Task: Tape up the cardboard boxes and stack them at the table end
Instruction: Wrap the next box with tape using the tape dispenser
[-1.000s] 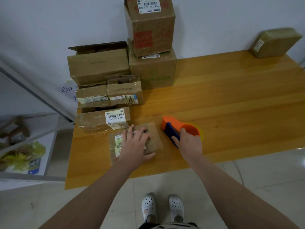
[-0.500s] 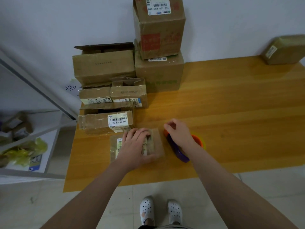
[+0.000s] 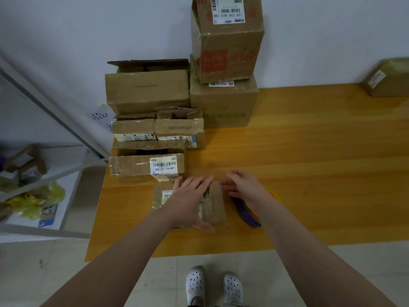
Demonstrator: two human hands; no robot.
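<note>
Work centres on a small flat box (image 3: 218, 202) lying near the front edge of the table (image 3: 309, 173), toward its left end. The left hand (image 3: 188, 202) lies flat on its top, fingers straight and pressing, thumb along the near side, pinning it down. The right hand (image 3: 245, 189) hovers just right of the box with its fingers curled in toward the box's right edge; whether they pinch a tape end I cannot tell. Beneath that wrist the orange and purple tape dispenser (image 3: 247, 214) lies on the table, just beside the box. No fresh strip shows plainly across the box, so I judge its sealing barely begun or not yet started. Beyond it, a pile of boxes (image 3: 223, 103) crowds the far left corner against the wall. An open-topped box (image 3: 147, 89) there has a flap raised and another looks torn open, so several likely remain to tape. A lone box (image 3: 387, 78) sits at the far right end, well apart. Which end is meant for stacking cannot be judged; most of the task appears left.
</note>
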